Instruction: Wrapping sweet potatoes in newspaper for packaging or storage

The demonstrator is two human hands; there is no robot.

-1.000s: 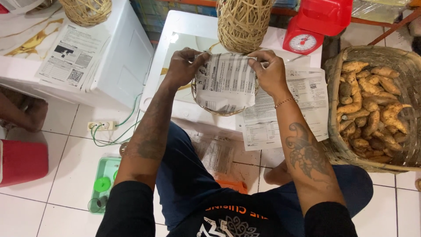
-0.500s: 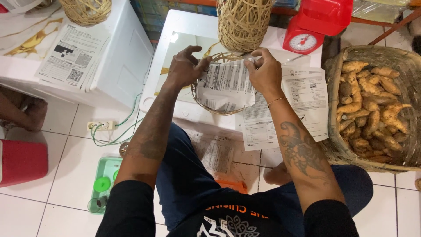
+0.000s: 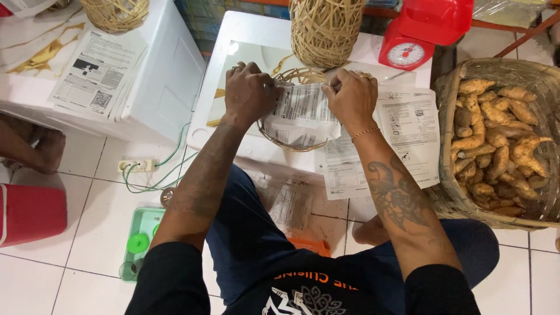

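White table (image 3: 251, 35) with small wicker basket (image 3: 294, 140), tall basket (image 3: 324, 29), printed sheets (image 3: 402, 134), perhaps scale (image 3: 417, 41).

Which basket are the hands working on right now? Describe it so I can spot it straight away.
Start at the white table in the middle, just below the tall upright rattan basket. The small round wicker basket sits at the table's near edge, between the left hand and right hand. It alone is lined with a printed paper sheet.
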